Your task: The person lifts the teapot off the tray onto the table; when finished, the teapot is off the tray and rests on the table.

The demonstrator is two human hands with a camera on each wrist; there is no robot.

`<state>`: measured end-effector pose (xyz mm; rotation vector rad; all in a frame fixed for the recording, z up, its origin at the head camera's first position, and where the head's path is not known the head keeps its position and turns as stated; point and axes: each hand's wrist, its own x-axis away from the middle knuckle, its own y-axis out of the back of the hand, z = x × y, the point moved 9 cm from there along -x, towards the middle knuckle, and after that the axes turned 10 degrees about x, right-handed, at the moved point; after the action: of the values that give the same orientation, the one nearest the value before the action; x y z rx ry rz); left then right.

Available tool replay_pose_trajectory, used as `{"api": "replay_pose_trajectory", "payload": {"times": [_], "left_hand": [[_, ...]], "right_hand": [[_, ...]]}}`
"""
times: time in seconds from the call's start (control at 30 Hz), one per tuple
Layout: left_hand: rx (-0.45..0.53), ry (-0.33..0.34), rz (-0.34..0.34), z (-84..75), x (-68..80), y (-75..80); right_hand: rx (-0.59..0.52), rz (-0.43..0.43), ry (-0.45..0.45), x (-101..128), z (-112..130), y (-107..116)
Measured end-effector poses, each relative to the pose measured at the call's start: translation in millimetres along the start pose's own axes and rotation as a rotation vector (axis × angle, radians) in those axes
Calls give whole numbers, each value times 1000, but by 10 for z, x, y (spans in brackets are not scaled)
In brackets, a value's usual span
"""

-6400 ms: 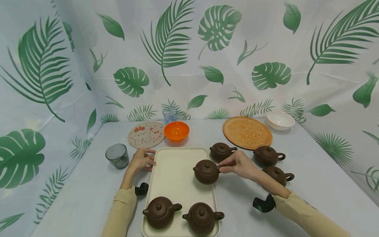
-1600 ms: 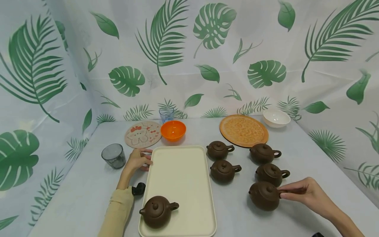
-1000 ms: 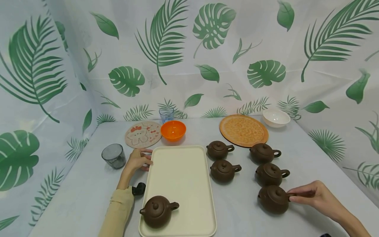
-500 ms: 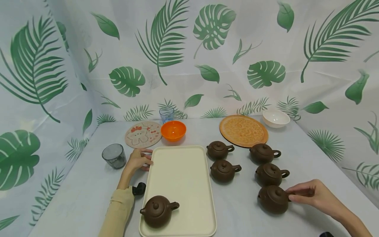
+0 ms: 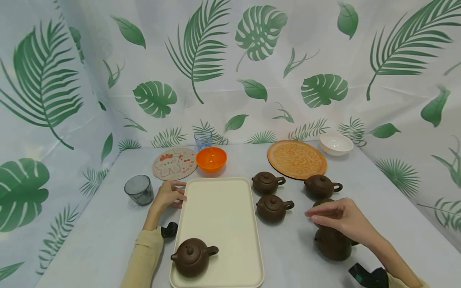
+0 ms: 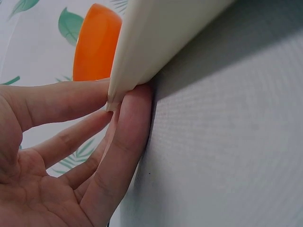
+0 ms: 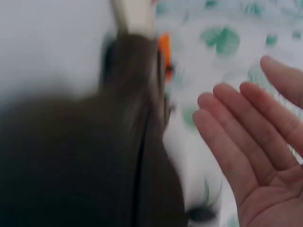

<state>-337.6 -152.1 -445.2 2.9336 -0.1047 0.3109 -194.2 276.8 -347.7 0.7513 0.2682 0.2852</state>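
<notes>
My left hand [image 5: 168, 195] holds the far left edge of the cream tray [image 5: 219, 212]; in the left wrist view the tray's rim [image 6: 120, 71] sits between thumb and fingers. A brown teapot [image 5: 191, 258] stands on the tray's near left part. My right hand [image 5: 345, 220], empty with fingers extended, is over two brown teapots at the right. It partly hides the front teapot [image 5: 333, 248] and most of the middle teapot [image 5: 322, 202]. In the right wrist view the open palm [image 7: 265, 156] shows beside a large blurred teapot [image 7: 94, 156].
Behind them stands another teapot [image 5: 320, 187]. Two more teapots, a rear one [image 5: 265, 183] and a nearer one [image 5: 271, 209], line the tray's right side. Farther back are an orange bowl [image 5: 211, 160], blue glass [image 5: 203, 140], round mats and white bowl [image 5: 336, 145]. A grey glass [image 5: 139, 191] stands left.
Two teapots left the tray earlier, one ending at its right side, one at the front right. My right hand has now released that front teapot and moved left and forward. The left hand stays put.
</notes>
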Motion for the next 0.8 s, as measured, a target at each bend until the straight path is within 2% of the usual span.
{"api": "replay_pose_trajectory", "payload": {"times": [0.2,0.33,0.47,0.63,0.8], "left_hand": [[0,-5,-6,-10,5,-3],[3,1,3,-7,8,-13],[-3,4,-5,-4,7,0],[-1,-3,-1,-13,10,-8],[2,2,3,-4,7,-22]], "right_hand": [[-127,99,133,-301,499,-559],[-194,176,153,-438,745,-999],[-220,200,183,-543,962,-1384],[-219,236,208,-608,1142,-1742],[-265,282,183,-635,1205,-1948]]}}
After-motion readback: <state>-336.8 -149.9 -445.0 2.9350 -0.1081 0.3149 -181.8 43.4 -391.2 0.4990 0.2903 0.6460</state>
